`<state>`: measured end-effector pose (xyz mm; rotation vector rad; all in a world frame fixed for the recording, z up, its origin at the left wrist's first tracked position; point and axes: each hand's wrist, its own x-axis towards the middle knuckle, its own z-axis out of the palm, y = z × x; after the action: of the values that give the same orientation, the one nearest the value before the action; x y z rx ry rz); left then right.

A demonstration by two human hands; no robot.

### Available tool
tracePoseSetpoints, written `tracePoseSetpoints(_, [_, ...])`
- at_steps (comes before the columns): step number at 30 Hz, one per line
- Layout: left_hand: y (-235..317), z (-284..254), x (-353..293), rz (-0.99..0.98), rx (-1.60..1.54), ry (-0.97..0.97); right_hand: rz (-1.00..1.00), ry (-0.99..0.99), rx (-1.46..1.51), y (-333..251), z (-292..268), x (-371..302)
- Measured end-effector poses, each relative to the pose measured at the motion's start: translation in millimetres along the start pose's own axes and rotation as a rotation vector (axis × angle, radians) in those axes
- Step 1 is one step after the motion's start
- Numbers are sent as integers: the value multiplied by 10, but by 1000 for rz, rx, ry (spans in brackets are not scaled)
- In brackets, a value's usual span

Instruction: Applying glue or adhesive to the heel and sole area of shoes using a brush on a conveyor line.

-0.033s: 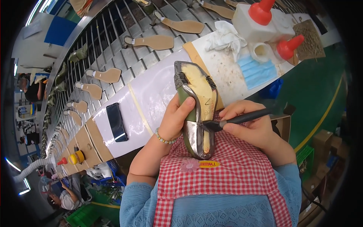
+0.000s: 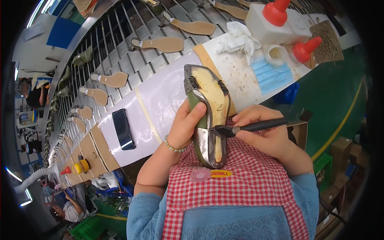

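Observation:
An upside-down green shoe upper on a last (image 2: 218,110) lies in my left hand (image 2: 187,125), toe end away from me, its cream underside facing up. My left thumb presses its side, and the other fingers are hidden beneath. Grey, shiny margins run round the underside, with dark pleated strap ends on both sides of the forefoot. My right hand (image 2: 268,136) pinches a black-handled brush (image 2: 258,125). The flat dark brush head rests at the shoe's waist, by the right margin.
A dark phone (image 2: 123,129) lies on the white-covered bench (image 2: 164,92). Tan soles (image 2: 162,45) lie on the slatted metal conveyor (image 2: 144,26) beyond. At right stand a white container with a red nozzle (image 2: 307,49), an open pot (image 2: 276,55), crumpled tissue (image 2: 239,42) and a blue mask (image 2: 272,75).
The brush has shifted very slightly, its handle end a little lower. The shoe and my left hand stay in place.

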<state>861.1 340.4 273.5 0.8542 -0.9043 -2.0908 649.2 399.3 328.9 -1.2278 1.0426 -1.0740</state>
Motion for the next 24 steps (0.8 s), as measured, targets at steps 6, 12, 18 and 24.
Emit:
tracePoseSetpoints(6, [43,21,-40,-10,1,31,-329,-104,-385,-114,32,-5])
tracePoseSetpoints(12, [10,14,-70,-20,-1,33,-92,-233,-145,-77,22,-92])
tracePoseSetpoints(18, [43,35,-67,-3,1,26,-202,-91,-281,-102,34,-38])
tracePoseSetpoints(24, [38,-100,-74,47,-66,51,-162,-204,-85,-151,6,-6])
